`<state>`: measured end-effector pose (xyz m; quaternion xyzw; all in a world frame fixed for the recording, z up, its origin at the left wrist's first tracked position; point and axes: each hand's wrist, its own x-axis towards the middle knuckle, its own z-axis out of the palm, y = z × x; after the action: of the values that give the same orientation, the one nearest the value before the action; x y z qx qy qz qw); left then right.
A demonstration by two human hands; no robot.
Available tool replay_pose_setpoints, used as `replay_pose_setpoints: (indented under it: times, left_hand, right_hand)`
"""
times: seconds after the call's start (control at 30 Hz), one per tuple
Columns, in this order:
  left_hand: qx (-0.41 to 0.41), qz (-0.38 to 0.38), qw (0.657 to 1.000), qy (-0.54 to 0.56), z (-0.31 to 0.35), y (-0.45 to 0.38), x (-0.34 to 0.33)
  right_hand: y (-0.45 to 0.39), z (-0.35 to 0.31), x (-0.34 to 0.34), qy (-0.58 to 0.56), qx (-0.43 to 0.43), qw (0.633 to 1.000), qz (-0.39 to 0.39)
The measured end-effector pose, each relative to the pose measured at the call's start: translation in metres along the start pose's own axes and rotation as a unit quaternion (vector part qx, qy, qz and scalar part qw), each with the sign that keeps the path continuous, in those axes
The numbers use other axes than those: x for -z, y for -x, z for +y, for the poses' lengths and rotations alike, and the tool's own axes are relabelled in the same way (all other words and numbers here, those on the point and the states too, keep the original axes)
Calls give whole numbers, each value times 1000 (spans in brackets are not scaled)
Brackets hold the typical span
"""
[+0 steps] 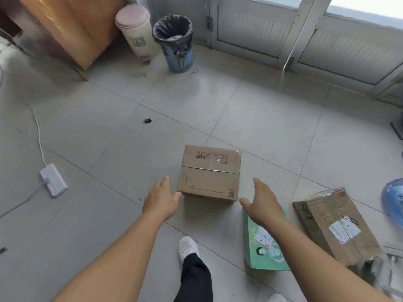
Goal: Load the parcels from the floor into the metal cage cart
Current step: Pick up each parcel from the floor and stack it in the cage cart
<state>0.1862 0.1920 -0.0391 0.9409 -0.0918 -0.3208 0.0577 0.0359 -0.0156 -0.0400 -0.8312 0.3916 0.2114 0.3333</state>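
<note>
A brown cardboard box [210, 172] stands on the tiled floor in the middle of the view. My left hand [162, 198] is just left of its near corner, fingers straight, thumb close to the box edge. My right hand [260, 202] is spread to the right of the box, a little apart from it, holding nothing. Under my right forearm lies a flat green parcel [265, 247]. A taped brown parcel [335, 225] with a white label lies further right. Metal bars at the bottom right corner [390, 271] are blurred; the cage cart is not clearly in view.
A white power strip [53, 179] with its cable lies on the floor at left. A bin with a black bag [174, 43] and a pink-lidded bin [136, 31] stand by the far wall beside a wooden cabinet [72, 29]. A blue bag [393, 199] sits at right. My shoe [187, 247] is near the box.
</note>
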Motion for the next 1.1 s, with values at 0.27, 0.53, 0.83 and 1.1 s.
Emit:
replay_pose_setpoints:
  times: [0.27, 0.53, 0.83, 1.1]
  left_hand:
    - [-9, -30, 999, 19, -28, -129, -24]
    - [3, -73, 995, 66, -25, -239, -115]
    - [48, -72, 989, 118, -21, -317, -188]
    - [60, -62, 979, 183, -24, -321, -192]
  right_hand:
    - [-108, -22, -64, -9, -51, 999, 5]
    - [-227, 16, -132, -36, -91, 995, 5]
    - [-302, 64, -189, -101, -134, 986, 23]
    - [-306, 73, -198, -163, -146, 975, 34]
